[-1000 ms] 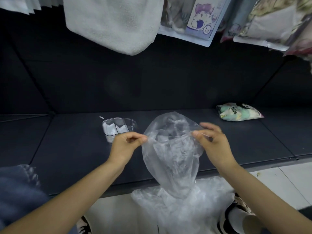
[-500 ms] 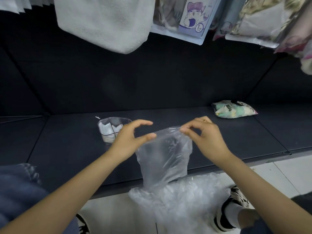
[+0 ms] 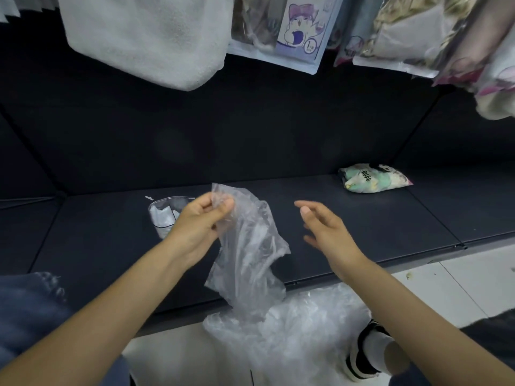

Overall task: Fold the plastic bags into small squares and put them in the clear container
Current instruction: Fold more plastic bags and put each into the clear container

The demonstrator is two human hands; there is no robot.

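1. The left hand (image 3: 199,222) is raised in front of the body, thumb and fingertips pinched together on the top edge of a clear plastic bag (image 3: 248,254), which hangs below it.
2. The right hand (image 3: 324,228) is held level with the left, apart from the bag, fingers loosely spread and slightly bent, holding nothing.
3. Both forearms are bare and reach forward from the lower corners of the view.

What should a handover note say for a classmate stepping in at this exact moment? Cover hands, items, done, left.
Left hand: pinches the top of one plastic bag, which hangs unfolded.
Right hand: open, holds nothing.
Clear container: on the dark shelf, behind the left hand, with some white folded pieces inside.
Pile of bags: on the floor below.
Left: fold this bag, put it in, then the pile.
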